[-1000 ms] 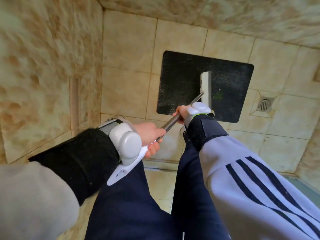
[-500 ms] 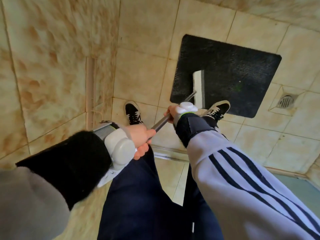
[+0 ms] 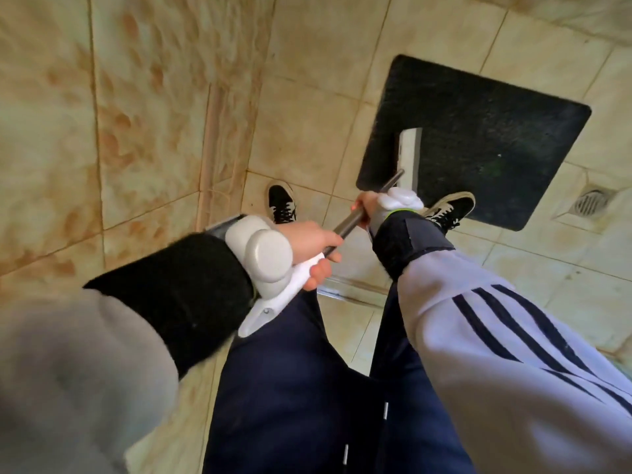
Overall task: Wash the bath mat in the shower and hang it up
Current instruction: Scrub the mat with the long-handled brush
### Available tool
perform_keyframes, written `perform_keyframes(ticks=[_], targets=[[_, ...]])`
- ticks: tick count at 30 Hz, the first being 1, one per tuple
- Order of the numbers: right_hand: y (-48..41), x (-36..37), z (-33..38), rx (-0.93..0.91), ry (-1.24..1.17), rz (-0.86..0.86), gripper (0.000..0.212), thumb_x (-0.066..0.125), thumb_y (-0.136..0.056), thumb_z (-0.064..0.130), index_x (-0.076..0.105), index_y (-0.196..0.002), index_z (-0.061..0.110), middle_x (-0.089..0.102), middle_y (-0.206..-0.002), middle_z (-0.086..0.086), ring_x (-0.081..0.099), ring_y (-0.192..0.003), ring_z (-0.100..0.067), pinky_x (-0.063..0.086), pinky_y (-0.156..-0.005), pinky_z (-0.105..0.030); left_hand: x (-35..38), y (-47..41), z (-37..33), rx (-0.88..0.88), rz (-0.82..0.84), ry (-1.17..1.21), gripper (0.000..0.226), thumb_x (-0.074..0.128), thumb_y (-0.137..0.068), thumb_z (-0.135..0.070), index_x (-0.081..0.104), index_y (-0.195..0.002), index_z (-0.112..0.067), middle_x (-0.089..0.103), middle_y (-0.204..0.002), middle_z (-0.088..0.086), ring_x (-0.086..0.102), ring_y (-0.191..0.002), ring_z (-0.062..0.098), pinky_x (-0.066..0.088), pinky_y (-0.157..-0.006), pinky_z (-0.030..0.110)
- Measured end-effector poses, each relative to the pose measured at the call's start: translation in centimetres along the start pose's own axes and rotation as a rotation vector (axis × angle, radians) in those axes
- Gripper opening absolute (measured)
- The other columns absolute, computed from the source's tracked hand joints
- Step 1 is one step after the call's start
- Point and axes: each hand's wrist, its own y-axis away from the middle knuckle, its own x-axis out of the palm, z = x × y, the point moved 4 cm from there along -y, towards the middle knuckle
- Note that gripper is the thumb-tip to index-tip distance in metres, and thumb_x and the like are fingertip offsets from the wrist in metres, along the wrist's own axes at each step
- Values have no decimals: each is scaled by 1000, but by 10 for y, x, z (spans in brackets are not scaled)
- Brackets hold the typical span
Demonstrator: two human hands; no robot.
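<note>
The dark bath mat point(image 3: 478, 142) lies flat on the tiled shower floor point(image 3: 307, 107), near the drain point(image 3: 590, 203), with the right shoe point(image 3: 451, 208) on its near edge. Both hands grip the scrubber's metal pole point(image 3: 349, 222) — left hand point(image 3: 307, 241) low on the white grip, fingers wrapped; right hand point(image 3: 367, 205) higher, closed round it. The white head point(image 3: 408, 155) rests on the mat. Best to press down evenly and work in overlapping strokes — the foot pins the mat.
</note>
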Motion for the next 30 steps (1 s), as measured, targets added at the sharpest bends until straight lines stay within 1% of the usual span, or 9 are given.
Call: perform_keyframes(ticks=[4,6,8,12,16,19,21,24,30], targets=[[-24,-47,-3,41,115,-126,31,36,-94,4,35,-63,10,39,-22,1,38,-13,-7,33,-28,-9,30,-30,-6,29,79,28,32,36,-100,-23,40,-70,-11,32,-29,-4,29,-20,8,28,-32,4],[-32,-38,-6,27,136,-113,32,35,-92,1,35,-62,9,42,-28,-1,41,-18,-8,38,-37,-18,22,-36,0,19,80,25,33,35,-99,-21,37,-67,-13,31,-30,-5,28,-20,7,26,-33,4],[-33,-11,-9,16,126,-68,33,35,-95,3,35,-63,10,42,-25,1,46,-31,-10,38,-43,-19,0,-32,9,-5,56,24,35,35,-100,-23,36,-66,-13,30,-32,-6,27,-22,7,23,-32,5],[-26,46,-15,46,104,38,26,39,-96,9,37,-70,12,50,-38,-1,46,-20,-9,39,-29,-10,-43,-2,21,-33,-64,42,39,33,-101,-27,35,-65,-12,28,-32,-5,24,-21,6,20,-30,5],[-2,83,-13,58,112,130,29,38,-98,9,36,-69,9,46,-61,-2,47,-50,-9,38,-26,-10,-57,24,24,-59,-104,-5,38,33,-100,-22,34,-64,-12,28,-33,-4,24,-22,7,22,-32,5],[15,81,2,41,67,192,30,37,-99,10,36,-69,9,44,-61,-3,51,-38,-12,36,-23,-13,-52,40,12,-52,-136,-48,36,35,-98,-20,34,-63,-12,29,-34,-4,25,-22,7,24,-33,6],[9,54,19,6,22,145,24,39,-96,8,39,-72,9,47,-56,-3,47,-20,-10,36,-24,-12,-35,39,-5,-31,-123,-61,34,35,-97,-21,35,-65,-13,28,-35,-5,24,-23,7,23,-32,6],[-13,-6,42,-82,32,21,6,44,-90,4,44,-89,9,51,-49,-5,45,-17,-8,40,-29,-13,0,19,-34,24,-44,-56,32,34,-98,-19,35,-67,-13,28,-34,-5,24,-22,7,23,-32,5],[-69,-147,87,-14,151,-217,20,44,-82,5,41,-63,12,45,-24,1,49,-34,-11,36,-35,-14,83,-46,-108,53,132,-37,36,31,-99,-16,30,-63,-14,26,-28,-7,21,-18,4,18,-31,3]])
